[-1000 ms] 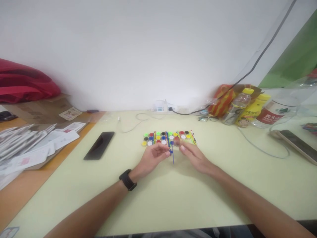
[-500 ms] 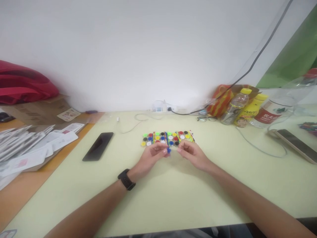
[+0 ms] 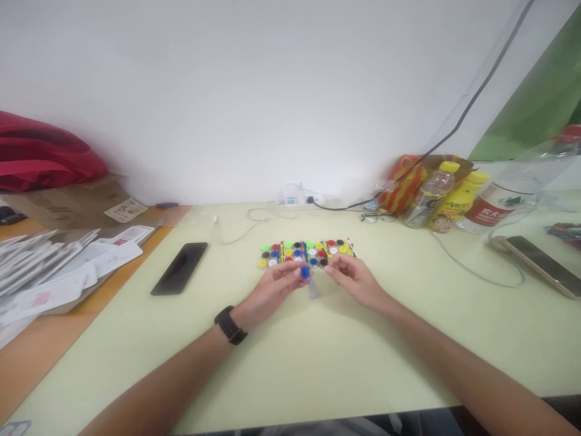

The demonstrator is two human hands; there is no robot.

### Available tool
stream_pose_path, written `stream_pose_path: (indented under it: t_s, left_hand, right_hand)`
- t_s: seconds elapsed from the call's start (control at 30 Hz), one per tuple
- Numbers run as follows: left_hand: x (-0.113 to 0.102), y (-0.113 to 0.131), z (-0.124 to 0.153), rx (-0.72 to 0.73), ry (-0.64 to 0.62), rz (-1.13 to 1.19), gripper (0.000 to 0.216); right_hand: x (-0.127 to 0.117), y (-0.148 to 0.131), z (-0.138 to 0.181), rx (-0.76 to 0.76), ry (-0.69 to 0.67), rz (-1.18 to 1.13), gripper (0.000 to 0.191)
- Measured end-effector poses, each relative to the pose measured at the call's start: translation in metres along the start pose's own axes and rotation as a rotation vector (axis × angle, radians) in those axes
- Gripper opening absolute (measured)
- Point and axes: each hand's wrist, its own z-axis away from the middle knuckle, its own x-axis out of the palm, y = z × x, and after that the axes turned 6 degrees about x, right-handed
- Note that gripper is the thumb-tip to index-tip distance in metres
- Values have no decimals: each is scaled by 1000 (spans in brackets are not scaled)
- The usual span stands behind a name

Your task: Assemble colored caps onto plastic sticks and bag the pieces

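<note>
My left hand (image 3: 282, 283), with a watch at the wrist, pinches a small blue round piece (image 3: 305, 272) between thumb and fingers. Just below the blue piece hangs a pale, see-through strip or tube (image 3: 313, 288); whether the two are joined I cannot tell. A little to the right, my right hand (image 3: 353, 277) has its thumb and forefinger pressed together, and anything between them is too small to make out. Behind both hands lies a set of round coloured pieces (image 3: 273, 255) in rows, with coloured sticks (image 3: 305, 253) between groups; the hands partly cover it.
A black phone (image 3: 179, 268) lies on the left, beside stacked white packets (image 3: 68, 266) and a cardboard box (image 3: 72, 200). On the right are bottles (image 3: 460, 200), glasses (image 3: 379, 217), a cable (image 3: 476, 274) and another phone (image 3: 542, 263).
The blue piece has turned in my left hand, so its round face shows. The see-through part below it is now plainly visible. My right hand has barely moved.
</note>
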Motion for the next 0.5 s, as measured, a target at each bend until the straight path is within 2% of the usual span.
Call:
stream_pose_path:
  t_s: [0.33,0.5]
  left_hand:
    - [2,0,0,-17,0,6,28]
    - [3,-1,-1,-23,8,-19,31]
  right_hand:
    - [-2,2,0,-58,68,-2,27]
    - [-7,1,2,-71,36,-116,20]
